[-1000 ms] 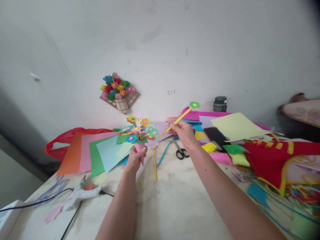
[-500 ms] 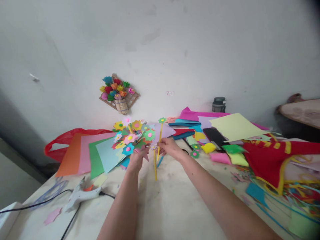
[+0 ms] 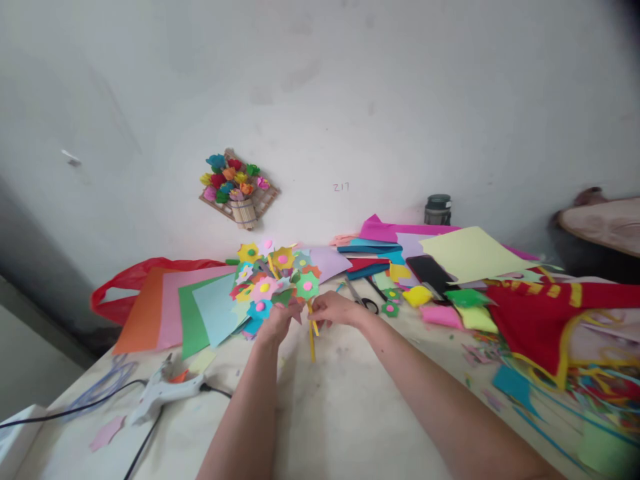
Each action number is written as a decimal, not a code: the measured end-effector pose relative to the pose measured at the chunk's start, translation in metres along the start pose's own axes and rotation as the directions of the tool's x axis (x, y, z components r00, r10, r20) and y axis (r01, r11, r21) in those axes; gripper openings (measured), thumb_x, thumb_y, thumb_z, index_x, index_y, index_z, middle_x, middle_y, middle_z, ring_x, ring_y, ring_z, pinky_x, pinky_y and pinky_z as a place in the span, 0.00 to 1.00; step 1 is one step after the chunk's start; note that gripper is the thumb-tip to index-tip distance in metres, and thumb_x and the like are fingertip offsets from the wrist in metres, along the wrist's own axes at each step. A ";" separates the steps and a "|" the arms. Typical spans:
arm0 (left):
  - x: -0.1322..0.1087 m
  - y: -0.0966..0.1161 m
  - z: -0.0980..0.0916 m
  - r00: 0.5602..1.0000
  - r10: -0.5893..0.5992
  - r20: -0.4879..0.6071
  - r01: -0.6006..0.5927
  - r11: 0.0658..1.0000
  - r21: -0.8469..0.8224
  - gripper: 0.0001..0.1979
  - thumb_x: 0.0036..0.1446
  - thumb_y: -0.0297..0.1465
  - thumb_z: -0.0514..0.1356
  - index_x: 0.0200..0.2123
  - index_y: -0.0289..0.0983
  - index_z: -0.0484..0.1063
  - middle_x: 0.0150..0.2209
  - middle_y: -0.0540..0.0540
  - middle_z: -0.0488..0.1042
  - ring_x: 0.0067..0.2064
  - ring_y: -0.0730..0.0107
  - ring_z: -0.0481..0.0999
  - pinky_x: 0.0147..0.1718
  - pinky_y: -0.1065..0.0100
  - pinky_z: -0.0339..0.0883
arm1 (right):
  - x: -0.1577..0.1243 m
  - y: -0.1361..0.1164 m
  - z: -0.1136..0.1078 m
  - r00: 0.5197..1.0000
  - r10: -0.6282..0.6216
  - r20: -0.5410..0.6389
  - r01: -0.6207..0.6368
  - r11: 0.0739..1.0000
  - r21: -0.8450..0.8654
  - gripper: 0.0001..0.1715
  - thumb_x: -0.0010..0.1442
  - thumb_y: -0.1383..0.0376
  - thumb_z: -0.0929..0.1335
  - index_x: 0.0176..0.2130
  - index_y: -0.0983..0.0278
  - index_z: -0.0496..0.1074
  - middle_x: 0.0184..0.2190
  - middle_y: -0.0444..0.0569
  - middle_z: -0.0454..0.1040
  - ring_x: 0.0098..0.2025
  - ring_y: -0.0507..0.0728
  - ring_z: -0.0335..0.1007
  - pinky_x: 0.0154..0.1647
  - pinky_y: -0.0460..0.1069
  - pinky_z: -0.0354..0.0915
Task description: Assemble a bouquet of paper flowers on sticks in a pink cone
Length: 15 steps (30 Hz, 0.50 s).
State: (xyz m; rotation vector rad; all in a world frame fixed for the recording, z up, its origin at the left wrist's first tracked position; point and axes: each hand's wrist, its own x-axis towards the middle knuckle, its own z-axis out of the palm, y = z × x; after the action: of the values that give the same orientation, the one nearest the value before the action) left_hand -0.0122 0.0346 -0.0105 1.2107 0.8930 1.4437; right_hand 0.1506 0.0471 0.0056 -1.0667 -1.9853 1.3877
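A bunch of paper flowers (image 3: 265, 288) in many colours, with round centres, stands just beyond my left hand (image 3: 277, 325). My left fingers are closed at its lower right side, beside a dark pink paper point; their exact grip is partly hidden. My right hand (image 3: 336, 311) pinches a yellow paper stem (image 3: 314, 325) below a green flower (image 3: 307, 286) with a pink centre. The upper end of this stem is lost among the flowers. Another yellow strip (image 3: 313, 348) points down toward the table. Scissors (image 3: 369, 305) lie right behind my right wrist.
Coloured paper sheets (image 3: 165, 310) spread out at left, near a white glue gun (image 3: 163, 395) with its cord. At right lie a phone (image 3: 429, 273), soft clay packs (image 3: 443, 317), red cloth (image 3: 530, 327) and paper scraps. A flower wall hanging (image 3: 237, 187) is on the wall.
My right hand has brought the yellow-stemmed flower down and left to the bunch; its small green head no longer stands up apart. The bunch has shifted slightly right, and the scissors are now uncovered.
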 end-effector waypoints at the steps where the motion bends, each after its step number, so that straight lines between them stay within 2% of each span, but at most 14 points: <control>1: 0.000 0.000 -0.001 1.000 0.009 -0.013 -0.009 1.000 0.004 0.10 0.34 0.29 0.68 0.15 0.34 0.69 0.17 0.50 0.65 0.27 0.70 0.67 0.26 0.70 0.62 | 0.000 0.001 0.000 0.999 0.015 0.050 -0.014 1.000 -0.021 0.05 0.50 0.68 0.68 0.24 0.66 0.70 0.19 0.43 0.72 0.23 0.50 0.70 0.22 0.42 0.63; 3: 0.000 0.001 -0.001 0.999 0.022 -0.037 -0.022 1.000 -0.003 0.10 0.33 0.28 0.68 0.15 0.34 0.68 0.17 0.50 0.64 0.26 0.72 0.66 0.25 0.70 0.61 | 0.000 0.003 0.001 0.994 0.041 0.098 -0.037 0.999 -0.036 0.07 0.51 0.67 0.67 0.22 0.66 0.69 0.17 0.43 0.71 0.22 0.49 0.69 0.21 0.41 0.62; 8: -0.003 0.003 0.000 1.000 -0.008 0.005 0.008 0.999 -0.048 0.09 0.33 0.29 0.69 0.22 0.32 0.73 0.20 0.50 0.66 0.25 0.77 0.62 0.24 0.72 0.58 | 0.004 0.002 0.009 0.999 0.020 -0.028 -0.021 0.999 -0.040 0.07 0.51 0.68 0.67 0.23 0.65 0.68 0.17 0.41 0.70 0.20 0.48 0.69 0.19 0.41 0.62; 11: -0.004 0.003 -0.001 1.000 0.002 0.010 -0.001 0.996 -0.091 0.14 0.33 0.29 0.69 0.28 0.32 0.76 0.23 0.49 0.68 0.25 0.78 0.62 0.24 0.74 0.58 | 0.001 -0.006 0.007 1.000 0.025 0.008 -0.023 0.986 -0.164 0.06 0.51 0.69 0.67 0.23 0.65 0.69 0.18 0.43 0.72 0.23 0.49 0.71 0.20 0.40 0.62; 13: -0.003 0.002 -0.003 1.000 0.018 0.023 -0.015 0.993 -0.120 0.17 0.34 0.29 0.70 0.32 0.32 0.77 0.27 0.47 0.71 0.26 0.78 0.63 0.24 0.74 0.58 | -0.006 -0.015 -0.003 0.994 0.082 0.067 -0.052 0.931 -0.360 0.04 0.51 0.68 0.67 0.26 0.65 0.72 0.23 0.45 0.76 0.26 0.50 0.73 0.23 0.41 0.64; 14: -0.002 0.002 -0.005 0.999 0.031 0.028 -0.027 0.990 -0.139 0.18 0.34 0.29 0.70 0.34 0.33 0.77 0.30 0.46 0.72 0.26 0.79 0.63 0.24 0.74 0.58 | -0.010 -0.020 -0.010 0.989 0.143 0.033 -0.107 0.854 -0.508 0.05 0.52 0.68 0.66 0.29 0.64 0.74 0.25 0.46 0.77 0.28 0.51 0.75 0.25 0.41 0.65; 15: -0.001 0.001 -0.007 0.998 0.045 0.032 -0.039 0.987 -0.158 0.19 0.34 0.30 0.70 0.35 0.33 0.77 0.33 0.45 0.73 0.26 0.79 0.63 0.24 0.74 0.58 | -0.014 -0.023 -0.019 0.981 0.182 -0.066 -0.179 0.725 -0.665 0.07 0.52 0.67 0.66 0.33 0.63 0.75 0.28 0.46 0.78 0.31 0.52 0.75 0.28 0.42 0.67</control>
State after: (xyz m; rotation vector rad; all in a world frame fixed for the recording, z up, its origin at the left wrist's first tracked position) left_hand -0.0189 0.0339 -0.0113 1.1387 0.7190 1.4931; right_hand 0.1652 0.0421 0.0348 -1.5972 -2.5170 0.7259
